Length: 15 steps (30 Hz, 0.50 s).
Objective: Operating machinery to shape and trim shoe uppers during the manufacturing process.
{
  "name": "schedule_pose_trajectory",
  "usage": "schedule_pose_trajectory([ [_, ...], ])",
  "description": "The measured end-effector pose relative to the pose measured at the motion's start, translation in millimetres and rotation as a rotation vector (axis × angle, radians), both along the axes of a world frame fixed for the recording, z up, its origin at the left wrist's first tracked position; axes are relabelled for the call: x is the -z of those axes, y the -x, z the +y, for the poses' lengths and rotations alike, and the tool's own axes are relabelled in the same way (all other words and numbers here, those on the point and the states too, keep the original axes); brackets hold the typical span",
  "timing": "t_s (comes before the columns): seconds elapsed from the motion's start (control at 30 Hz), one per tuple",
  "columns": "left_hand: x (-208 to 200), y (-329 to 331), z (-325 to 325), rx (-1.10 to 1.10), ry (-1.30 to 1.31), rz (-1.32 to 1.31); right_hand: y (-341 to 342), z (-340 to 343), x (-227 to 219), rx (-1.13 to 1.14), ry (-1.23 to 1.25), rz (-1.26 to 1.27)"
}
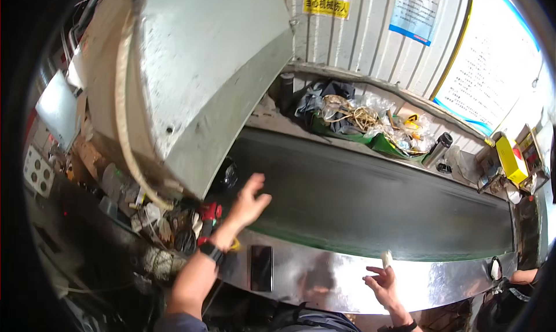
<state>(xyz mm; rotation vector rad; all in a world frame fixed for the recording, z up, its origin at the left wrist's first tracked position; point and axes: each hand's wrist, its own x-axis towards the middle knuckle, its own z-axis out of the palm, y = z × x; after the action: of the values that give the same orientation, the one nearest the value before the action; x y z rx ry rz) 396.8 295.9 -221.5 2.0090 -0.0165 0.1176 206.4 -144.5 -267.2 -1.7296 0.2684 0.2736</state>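
My left hand [249, 204] reaches over the near left part of the dark conveyor belt [365, 196], fingers spread and holding nothing. Past its fingertips, a dark, shiny plastic-like lump [227, 174] lies on the belt beside the grey metal hood [231, 83]. Over the shiny metal ledge [341, 274] in front of the belt is my right hand [382, 284], its fingers apart. A small whitish piece [387, 259] shows at one of its fingertips; whether it is a loose scrap or a finger covering, I cannot tell. A black phone-like slab [261, 268] rests on the ledge between my arms.
Behind the belt, a shelf carries a green sack [394, 147] of plastic scraps, a metal flask [438, 149] and a yellow box [512, 160]. Left of my arm are a red tool [209, 215] and mixed clutter. Another person's arm [524, 276] shows at the right edge.
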Motion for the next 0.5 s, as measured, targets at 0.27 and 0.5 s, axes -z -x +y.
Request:
schedule_pose_trajectory([
  [0.27, 100.3, -127.3, 125.3, 0.182, -0.312, 0.365, -122.6, 109.1, 6.9, 0.019, -0.557, 0.404],
  [0.5, 119.3, -193.2, 179.1, -0.178, -0.342, 0.092, -166.5, 153.5, 55.5, 0.429, -0.887, 0.477],
])
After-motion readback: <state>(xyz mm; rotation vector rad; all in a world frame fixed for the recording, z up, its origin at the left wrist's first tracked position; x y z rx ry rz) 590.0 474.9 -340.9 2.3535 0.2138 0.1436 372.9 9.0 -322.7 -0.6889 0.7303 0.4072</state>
